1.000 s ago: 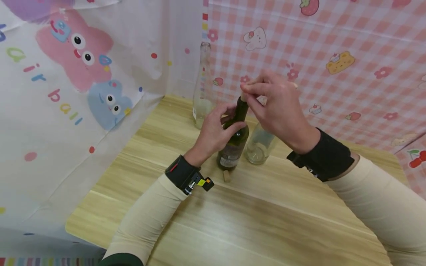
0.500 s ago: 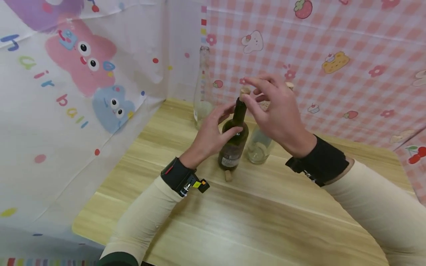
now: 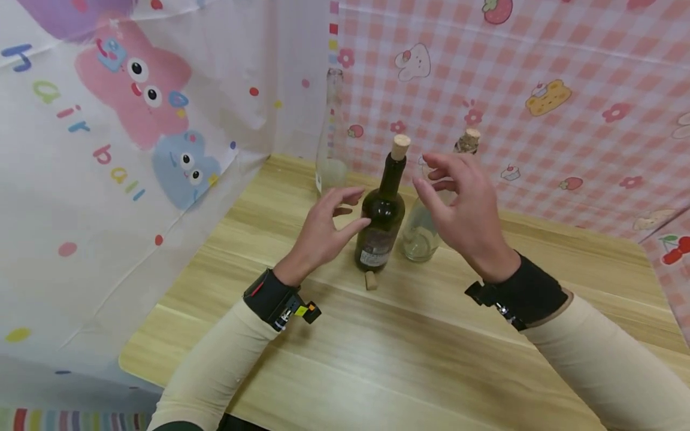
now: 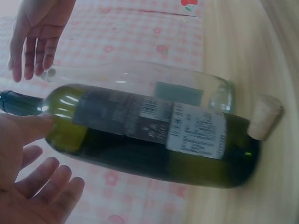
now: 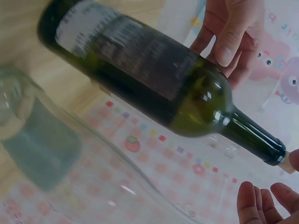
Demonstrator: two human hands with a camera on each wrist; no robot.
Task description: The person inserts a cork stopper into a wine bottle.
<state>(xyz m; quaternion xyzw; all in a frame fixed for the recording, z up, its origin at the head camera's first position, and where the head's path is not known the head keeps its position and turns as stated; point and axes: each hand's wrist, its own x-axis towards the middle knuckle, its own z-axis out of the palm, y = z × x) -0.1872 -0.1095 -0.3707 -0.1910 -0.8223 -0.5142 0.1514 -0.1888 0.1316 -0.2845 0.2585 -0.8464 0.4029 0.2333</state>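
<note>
A dark green wine bottle (image 3: 380, 227) stands upright on the table, a pale cork (image 3: 400, 147) sticking up from its mouth. My left hand (image 3: 323, 230) is just left of the bottle, fingers loosely bent and holding nothing; whether the thumb tip touches the glass I cannot tell. To the right of the bottle's neck my right hand (image 3: 466, 206) hovers, thumb and fingers spread apart, with nothing in it. Behind that hand rises a clear glass bottle (image 3: 419, 236), partly hidden, with a cork (image 3: 472, 134) in its top. A loose cork (image 3: 371, 281) rests in front of the green bottle.
Another clear bottle (image 3: 331, 149) stands uncorked at the back left of the wooden table (image 3: 377, 359). A printed white sheet (image 3: 232, 54) hangs on the left, and a pink checked cloth (image 3: 560, 143) hangs behind the table.
The right hand has let go of the cork in the green bottle and moved right and down. My left hand has come off the bottle's neck and shifted left and down.
</note>
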